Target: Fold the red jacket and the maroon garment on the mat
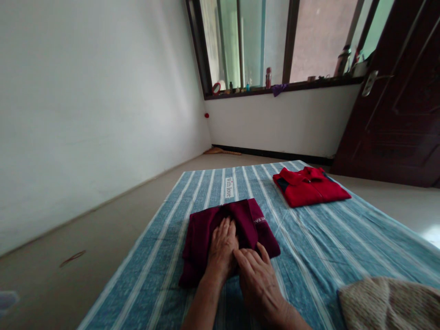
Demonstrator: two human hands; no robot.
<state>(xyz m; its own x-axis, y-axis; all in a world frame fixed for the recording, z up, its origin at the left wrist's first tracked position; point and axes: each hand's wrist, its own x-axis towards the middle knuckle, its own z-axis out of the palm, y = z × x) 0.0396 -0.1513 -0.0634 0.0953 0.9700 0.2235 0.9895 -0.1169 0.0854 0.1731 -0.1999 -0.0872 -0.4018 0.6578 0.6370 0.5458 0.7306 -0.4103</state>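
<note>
A folded maroon garment (202,233) with white lettering on its right part lies on the striped bedspread (165,238). My left hand (222,247) rests on the middle of it, fingers stretched out and lying flat, tips by a fold near the top. Just to the right, my right hand (259,282) is at the garment's near edge. Its fingers are bent and closed on the cloth there, and the fingertips are partly hidden. The two hands touch or nearly touch.
A folded red collared jacket (309,188) lies at the far right of the bed, and a beige knitted item (388,302) at the near right. A white wall (103,114) stands left, a dark door (395,123) right. Bottles line the windowsill (254,91).
</note>
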